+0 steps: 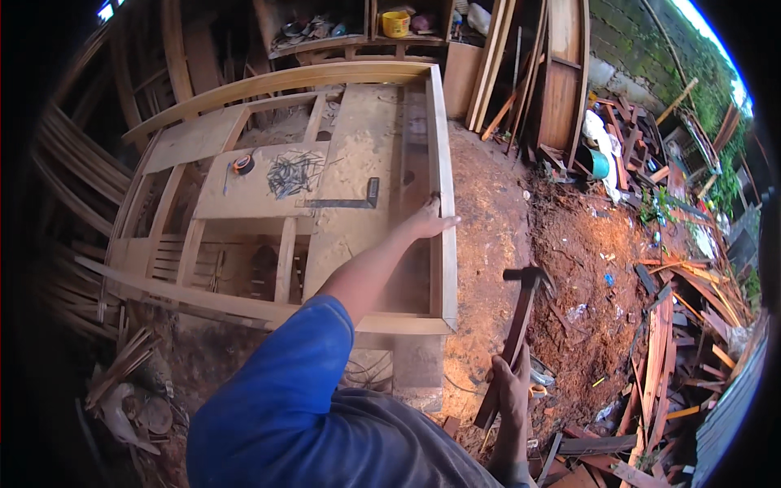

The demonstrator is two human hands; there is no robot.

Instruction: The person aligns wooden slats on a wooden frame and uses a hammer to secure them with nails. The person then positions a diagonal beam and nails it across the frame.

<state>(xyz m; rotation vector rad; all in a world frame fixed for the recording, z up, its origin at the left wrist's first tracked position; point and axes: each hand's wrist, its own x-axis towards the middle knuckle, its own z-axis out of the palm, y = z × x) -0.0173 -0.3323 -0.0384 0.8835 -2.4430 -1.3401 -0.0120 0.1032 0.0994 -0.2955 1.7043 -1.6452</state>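
My left hand [432, 220] reaches across and is closed over the right-hand rail of a pale wooden frame [442, 281], its thumb lying over the outer edge. Part of its fingers is hidden behind the rail. In my right hand [512, 389] is a claw hammer [519, 317] with a wooden handle, gripped low, its dark head up and apart from the frame. On a board inside the frame lie a heap of nails [294, 173], a tape measure [243, 164] and a dark try square [358, 198].
Red-brown sawdust and dirt [586, 268] cover the ground at the right. Wood scraps [663, 350] pile up beyond it. Planks [565, 81] lean upright at the back, beside shelves holding a yellow tub [395, 23]. A green bucket [596, 164] lies near the scraps.
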